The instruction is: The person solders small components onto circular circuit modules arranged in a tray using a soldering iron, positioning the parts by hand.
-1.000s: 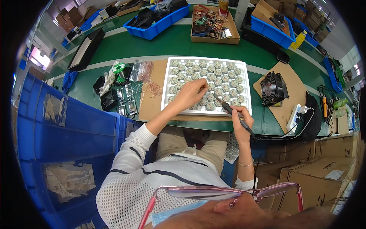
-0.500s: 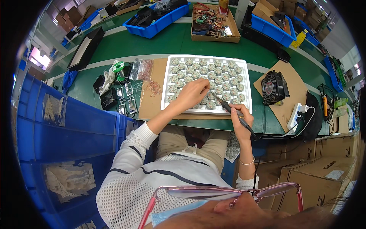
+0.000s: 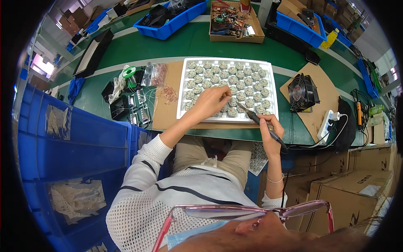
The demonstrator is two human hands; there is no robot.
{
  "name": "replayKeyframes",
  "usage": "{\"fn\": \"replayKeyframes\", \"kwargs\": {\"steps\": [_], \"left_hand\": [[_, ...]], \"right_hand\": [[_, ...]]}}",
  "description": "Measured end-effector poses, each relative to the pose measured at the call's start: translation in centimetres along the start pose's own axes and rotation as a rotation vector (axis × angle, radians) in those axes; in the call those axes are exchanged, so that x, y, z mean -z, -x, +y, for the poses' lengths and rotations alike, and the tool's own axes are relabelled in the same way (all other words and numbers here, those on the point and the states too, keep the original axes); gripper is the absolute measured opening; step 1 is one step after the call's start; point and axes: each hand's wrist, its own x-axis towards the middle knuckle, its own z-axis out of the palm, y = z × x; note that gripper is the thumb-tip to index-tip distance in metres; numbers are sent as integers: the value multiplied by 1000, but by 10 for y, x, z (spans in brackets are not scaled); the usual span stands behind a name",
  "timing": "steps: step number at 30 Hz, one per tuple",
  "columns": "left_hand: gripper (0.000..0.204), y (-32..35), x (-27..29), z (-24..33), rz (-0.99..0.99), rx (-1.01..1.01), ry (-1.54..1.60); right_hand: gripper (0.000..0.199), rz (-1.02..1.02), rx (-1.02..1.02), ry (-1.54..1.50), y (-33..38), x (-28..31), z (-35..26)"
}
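Note:
A white foam tray in front of me holds rows of small round metal parts with pale tops. My right hand is closed around a black soldering iron. Its tip points up and left, over the parts in the tray's lower right area. My left hand hovers over the middle of the tray, thumb and fingers pinched together near the parts. Whatever sits between those fingertips is too small to make out.
A black fan and a white power strip stand at right. Left of the tray lie thin red wires, a green solder spool and metal connectors. A cardboard box of scraps and a blue bin sit farther back.
My right hand and the soldering iron have shifted slightly to the right, the iron's tip moving a little away from the left fingers. My left hand has stayed almost in place.

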Motion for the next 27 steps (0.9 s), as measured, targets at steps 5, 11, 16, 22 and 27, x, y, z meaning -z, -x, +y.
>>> {"fn": "replayKeyframes", "kwargs": {"steps": [5,11,16,22,27], "left_hand": [[11,2,-1,1,8,-66,-61],[10,1,-3,2,1,-86,-66],[10,1,-6,1,-6,-113,-98],[10,2,-10,2,4,-138,-122],[11,2,-11,-1,13,-154,-124]], "right_hand": [[13,-18,10,18,0,2,-1],[12,-35,27,22,-1,2,0],[12,-35,46,34,0,3,-4],[12,-42,36,30,0,3,-4],[13,-64,16,80,0,4,-8]]}}
